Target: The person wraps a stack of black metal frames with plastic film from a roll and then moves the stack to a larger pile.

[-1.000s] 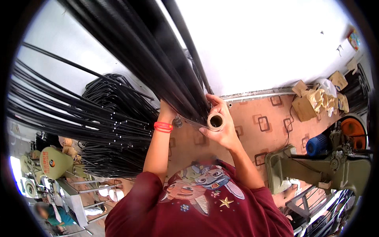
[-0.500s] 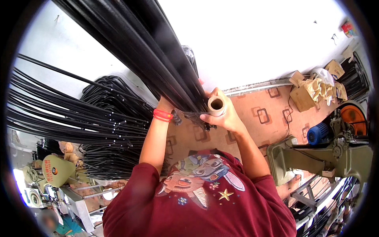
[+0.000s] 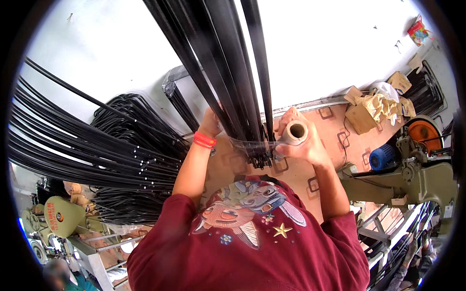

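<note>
A bundle of long black metal tubes [image 3: 228, 72] rises in front of me, its lower ends bunched between my hands. My left hand [image 3: 209, 122], below a red wristband, grips the bundle's left side; its fingers are partly hidden behind the tubes. On the right, my right hand [image 3: 310, 140] is closed around a roll of clear wrapping film [image 3: 297, 141], whose hollow cardboard core faces up. A strip of clear film [image 3: 247, 144] stretches from the roll across the near side of the tubes, just above their dark end fittings [image 3: 260, 161].
Long black rods [image 3: 87, 140] fan out at left beside stacked black frames [image 3: 121, 114]. A wrapped frame [image 3: 175, 80] leans on the white wall. To the right stand a green machine [image 3: 374, 189] with a blue motor [image 3: 382, 157] and cardboard boxes [image 3: 361, 119]. Another person [image 3: 80, 281] is at lower left.
The tubes have swung more upright and spread apart at the top. My right hand and the film roll have moved right, away from the bundle, and the film strip now shows more clearly.
</note>
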`<move>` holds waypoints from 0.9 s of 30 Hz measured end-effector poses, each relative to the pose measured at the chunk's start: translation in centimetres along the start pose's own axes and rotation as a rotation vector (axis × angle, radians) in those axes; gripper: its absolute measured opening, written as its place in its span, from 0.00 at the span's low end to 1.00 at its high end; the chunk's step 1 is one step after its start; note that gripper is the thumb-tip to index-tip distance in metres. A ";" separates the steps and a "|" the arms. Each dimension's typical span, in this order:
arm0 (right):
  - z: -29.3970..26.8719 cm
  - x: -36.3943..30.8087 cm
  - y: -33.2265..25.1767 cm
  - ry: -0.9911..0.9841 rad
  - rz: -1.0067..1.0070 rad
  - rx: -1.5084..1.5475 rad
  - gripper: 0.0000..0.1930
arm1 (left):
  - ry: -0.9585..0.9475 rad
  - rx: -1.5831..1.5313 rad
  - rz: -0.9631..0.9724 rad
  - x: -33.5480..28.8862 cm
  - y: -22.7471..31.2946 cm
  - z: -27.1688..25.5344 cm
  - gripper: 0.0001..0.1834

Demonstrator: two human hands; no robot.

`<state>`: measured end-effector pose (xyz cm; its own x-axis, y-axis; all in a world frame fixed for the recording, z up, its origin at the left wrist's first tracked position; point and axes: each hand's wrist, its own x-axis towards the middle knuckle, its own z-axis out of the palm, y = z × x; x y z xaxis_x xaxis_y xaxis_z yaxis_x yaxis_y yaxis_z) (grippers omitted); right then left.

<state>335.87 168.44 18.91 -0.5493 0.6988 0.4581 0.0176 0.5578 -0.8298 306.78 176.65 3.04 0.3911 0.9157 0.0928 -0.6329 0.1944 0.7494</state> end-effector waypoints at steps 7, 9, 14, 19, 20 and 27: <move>-1.7 0.0 0.6 -0.053 0.326 0.606 0.25 | 0.049 0.236 0.132 -2.5 0.1 4.9 0.17; -2.4 0.7 0.7 -0.119 0.388 0.589 0.27 | -0.075 0.180 0.116 -2.2 0.3 4.8 0.16; -3.7 3.5 3.2 -0.287 0.349 0.503 0.17 | -0.023 0.345 0.248 -3.4 0.9 7.6 0.18; 1.0 14.4 3.5 -0.123 0.371 0.358 0.14 | 0.000 -0.071 -0.028 -2.1 0.0 7.8 0.19; 2.4 15.9 3.8 -0.150 0.347 0.399 0.14 | -0.011 -0.023 -0.055 -1.6 -0.3 7.2 0.19; 9.2 19.2 5.0 -0.805 0.202 0.819 0.18 | -0.038 -0.115 -0.069 -3.8 2.9 11.9 0.21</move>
<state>317.72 180.54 20.62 -0.9748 0.0922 0.2029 -0.2174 -0.1924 -0.9569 311.45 169.56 12.71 0.4595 0.8854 0.0701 -0.6753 0.2970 0.6751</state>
